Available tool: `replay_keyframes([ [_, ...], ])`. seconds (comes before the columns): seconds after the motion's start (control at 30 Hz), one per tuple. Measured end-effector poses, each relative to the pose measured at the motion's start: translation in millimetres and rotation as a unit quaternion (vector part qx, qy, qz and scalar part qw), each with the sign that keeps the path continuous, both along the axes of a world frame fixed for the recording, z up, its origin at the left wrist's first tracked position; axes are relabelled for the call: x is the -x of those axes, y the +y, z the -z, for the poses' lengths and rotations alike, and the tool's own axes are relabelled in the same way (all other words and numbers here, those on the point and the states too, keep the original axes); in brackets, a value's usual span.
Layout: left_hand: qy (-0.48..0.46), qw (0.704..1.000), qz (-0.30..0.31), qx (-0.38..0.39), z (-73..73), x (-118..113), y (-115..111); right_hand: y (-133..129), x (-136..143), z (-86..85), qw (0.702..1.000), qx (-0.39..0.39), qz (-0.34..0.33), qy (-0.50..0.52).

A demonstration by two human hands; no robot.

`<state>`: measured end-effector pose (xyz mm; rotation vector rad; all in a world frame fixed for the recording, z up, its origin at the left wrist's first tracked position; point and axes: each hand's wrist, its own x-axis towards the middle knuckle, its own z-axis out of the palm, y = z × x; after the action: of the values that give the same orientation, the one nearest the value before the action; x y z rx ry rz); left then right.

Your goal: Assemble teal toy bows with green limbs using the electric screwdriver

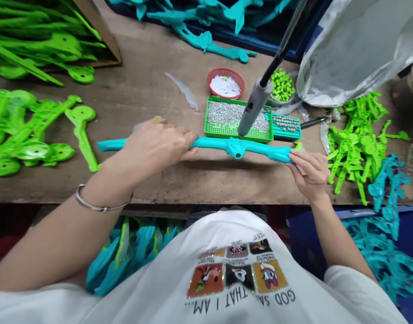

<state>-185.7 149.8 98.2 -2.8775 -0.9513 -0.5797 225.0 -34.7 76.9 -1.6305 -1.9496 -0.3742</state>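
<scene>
A long turquoise plastic part (215, 143) lies crosswise in front of me, with a round hollow boss at its middle. My left hand (159, 140) is closed over its left portion, palm down, and the left tip sticks out past my wrist. At the right end my right hand (311, 173) pinches the part between thumb and fingers. A grey electric screwdriver (255, 108) hangs tilted from above, its tip just over the boss; whether they touch I cannot tell. Behind the part stands a green perforated tray (223, 132) of small silvery pieces, likely screws.
Lime-green plastic parts (34, 128) heap at the left, beside a cardboard box (112, 40). A red basket (242, 85), a turquoise tray (296, 135) and a white bag (309, 85) stand behind. More green parts (355, 144) lie right. The table edge (226, 200) is near my body.
</scene>
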Motion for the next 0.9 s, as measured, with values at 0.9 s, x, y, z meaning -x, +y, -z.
replay_keyframes([
  [0.9, -0.053, 0.992, -0.081, -0.077, -20.7, 69.8, -16.9, 37.2, -17.1, -10.1, 0.992, -0.077, -0.102, -0.023],
])
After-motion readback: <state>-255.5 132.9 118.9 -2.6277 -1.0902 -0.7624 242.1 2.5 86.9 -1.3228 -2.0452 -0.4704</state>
